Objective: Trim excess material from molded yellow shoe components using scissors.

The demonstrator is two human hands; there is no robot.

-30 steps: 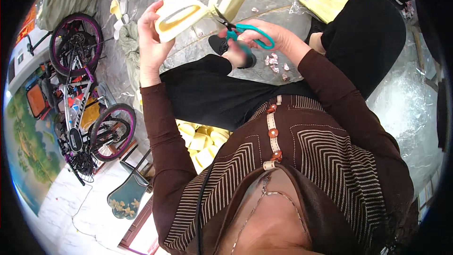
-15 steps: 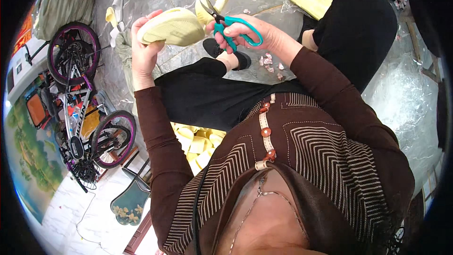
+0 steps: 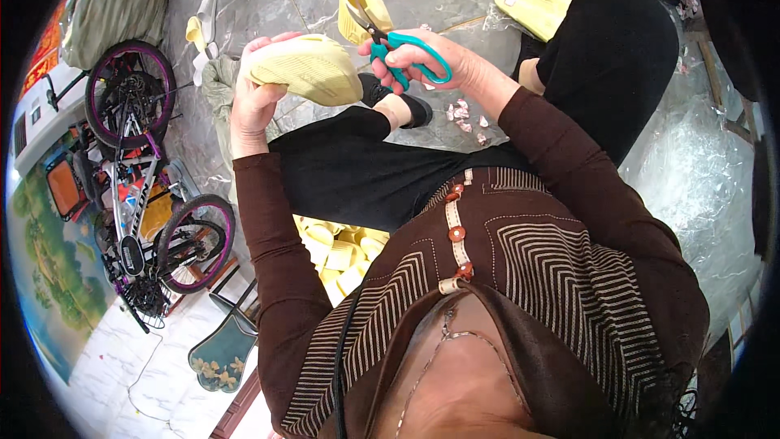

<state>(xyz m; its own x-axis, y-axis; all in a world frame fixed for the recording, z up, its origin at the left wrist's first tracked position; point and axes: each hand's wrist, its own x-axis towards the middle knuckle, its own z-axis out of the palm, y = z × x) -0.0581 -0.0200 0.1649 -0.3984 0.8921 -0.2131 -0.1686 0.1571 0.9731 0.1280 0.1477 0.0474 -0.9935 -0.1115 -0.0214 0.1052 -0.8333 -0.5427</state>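
Where the left hand clamps: pale-yellow slide slipper, textured sole showing.
Right hand: closed around teal-handled scissors.
Second slipper: just beyond the right hand; contact unclear.

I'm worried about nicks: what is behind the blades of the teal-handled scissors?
Behind the blades of the teal-handled scissors in the right hand is a pale yellow slipper. It shows around them; the strip directly behind is covered, so any nick there is hidden.
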